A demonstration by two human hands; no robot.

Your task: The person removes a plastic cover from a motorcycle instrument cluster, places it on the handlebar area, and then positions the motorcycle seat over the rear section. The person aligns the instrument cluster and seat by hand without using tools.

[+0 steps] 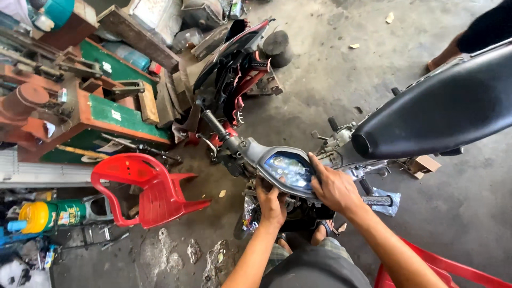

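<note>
Hands meet on a stripped motorbike in the head view. The left hand (272,205) curls its fingers up under the near edge of the grey plastic instrument housing (277,165), closed on that rim, while the right hand (335,186) lies over the housing's right side with its thumb pressed on the glossy blue-tinted dial lens (288,169); its fingers wrap the edge. The housing sits at the middle of the handlebars, between the black left grip (214,124) and the ribbed right grip (377,200). Just beyond, a smooth black seat (442,109) swells across the right side, matte with a soft sheen. Red and black body panels (237,64) stand loose at the bike's front end, hard and angular.

Rough grey concrete floor (330,69) lies beneath, stained, cracked and flaking near the person's knees. A slatted red plastic chair (146,186) lies tipped on its side to the left. Behind it stands a green and rust-orange metal machine frame (106,106) with worn timber pieces, and a yellow-capped green bottle (45,216) lies low at the left. Another person's arm (464,40) shows at the upper right.
</note>
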